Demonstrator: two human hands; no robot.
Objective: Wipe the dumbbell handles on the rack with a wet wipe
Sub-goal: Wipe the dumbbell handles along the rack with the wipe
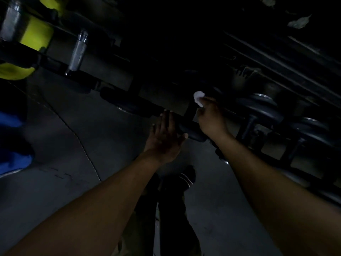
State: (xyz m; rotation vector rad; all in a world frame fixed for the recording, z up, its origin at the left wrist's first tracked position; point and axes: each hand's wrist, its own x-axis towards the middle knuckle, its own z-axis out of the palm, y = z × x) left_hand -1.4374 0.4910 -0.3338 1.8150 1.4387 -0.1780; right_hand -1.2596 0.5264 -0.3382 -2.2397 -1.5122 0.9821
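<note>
The scene is very dark. A black dumbbell (191, 133) lies on the low rack (267, 156) in front of me. My left hand (165, 137) rests flat against its near head, fingers straight, thumb on the black end. My right hand (210, 117) pinches a small white wet wipe (198, 98) just above the dumbbell's dark handle, right of the left hand. Whether the wipe touches the handle is hidden in the gloom.
More black dumbbells with shiny rims (262, 106) sit on the rack to the right. Yellow-ended weights (36, 34) and a metal handle (78, 52) are at upper left. Something blue (13, 145) lies at left on the grey floor (64, 145). My foot (186, 177) stands below.
</note>
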